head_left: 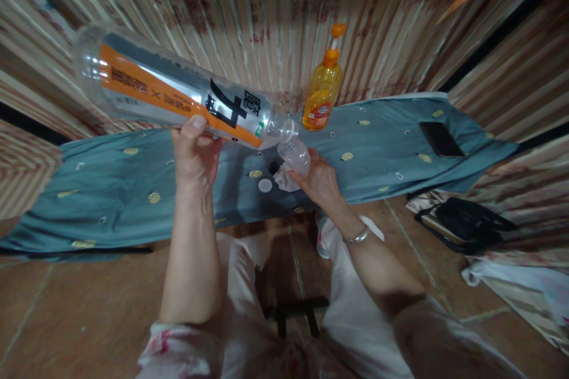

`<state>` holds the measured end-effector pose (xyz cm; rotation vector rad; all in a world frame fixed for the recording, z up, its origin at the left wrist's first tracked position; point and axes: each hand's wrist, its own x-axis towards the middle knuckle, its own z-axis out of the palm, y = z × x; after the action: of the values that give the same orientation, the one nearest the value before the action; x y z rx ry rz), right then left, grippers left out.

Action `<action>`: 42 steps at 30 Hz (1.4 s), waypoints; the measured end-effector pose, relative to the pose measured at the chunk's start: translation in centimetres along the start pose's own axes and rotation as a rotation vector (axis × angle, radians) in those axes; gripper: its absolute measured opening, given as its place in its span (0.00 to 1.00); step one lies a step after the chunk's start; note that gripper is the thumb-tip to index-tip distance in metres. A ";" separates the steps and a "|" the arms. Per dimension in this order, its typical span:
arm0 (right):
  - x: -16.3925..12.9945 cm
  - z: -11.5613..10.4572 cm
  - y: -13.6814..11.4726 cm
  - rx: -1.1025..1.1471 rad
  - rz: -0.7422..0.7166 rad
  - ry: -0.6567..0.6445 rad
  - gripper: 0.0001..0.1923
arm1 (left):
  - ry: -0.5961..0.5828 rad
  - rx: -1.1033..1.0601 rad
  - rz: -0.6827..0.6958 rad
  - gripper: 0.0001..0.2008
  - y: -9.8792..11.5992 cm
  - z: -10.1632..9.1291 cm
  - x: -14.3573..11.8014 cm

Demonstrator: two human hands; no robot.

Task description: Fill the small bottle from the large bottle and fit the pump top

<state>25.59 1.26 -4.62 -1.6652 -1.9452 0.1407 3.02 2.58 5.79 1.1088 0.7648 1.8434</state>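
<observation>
My left hand [195, 151] grips a large clear plastic bottle [173, 86] with an orange and silver label. That bottle is tipped on its side, its neck pointing right and slightly down. Its mouth meets the mouth of a small clear bottle [295, 153], which leans toward it. Around the small bottle my right hand [317, 180] is closed. A crumpled pale cloth or tissue [285, 179] sits against the small bottle's base. Beside it lie a round white cap [265, 185] and a small dark cap [274, 167]. Any liquid flow between the bottles is too faint to make out.
A yellow pump bottle [323, 92] with an orange top stands at the back of the teal cloth-covered table [368, 160]. A dark phone-like slab [441, 139] lies at the right. Pleated curtains [267, 23] hang behind. A black bag [462, 222] rests below, right.
</observation>
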 end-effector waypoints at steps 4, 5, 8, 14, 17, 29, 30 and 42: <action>0.0 -0.2 -0.2 -0.018 0.023 -0.013 0.33 | -0.013 0.032 -0.017 0.18 0.2 0.0 -0.1; 0.0 -0.2 -0.2 -0.020 0.025 -0.016 0.33 | 0.003 0.020 -0.018 0.18 0.2 0.1 -0.1; 0.0 -0.3 -0.3 -0.022 0.011 -0.013 0.32 | 0.047 -0.035 -0.011 0.19 0.2 0.3 -0.1; 0.0 -0.2 -0.2 -0.033 0.021 -0.025 0.32 | 0.035 -0.007 -0.008 0.20 -0.1 0.1 0.0; 0.1 -0.1 -0.1 -0.016 0.006 -0.009 0.32 | 0.016 -0.020 -0.003 0.22 -0.2 -0.1 0.1; 0.0 -0.2 -0.2 -0.034 0.006 -0.018 0.32 | 0.029 -0.046 0.010 0.17 -0.1 0.3 0.0; 0.0 -0.2 -0.2 -0.033 0.005 -0.013 0.32 | 0.009 -0.040 0.017 0.17 -0.1 0.2 0.0; 0.1 -0.2 -0.2 -0.071 0.018 -0.040 0.34 | 0.047 -0.126 0.014 0.19 -0.2 0.3 0.1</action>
<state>25.46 1.23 -4.35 -1.7387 -1.9860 0.1143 3.32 2.76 5.82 0.9958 0.6596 1.9074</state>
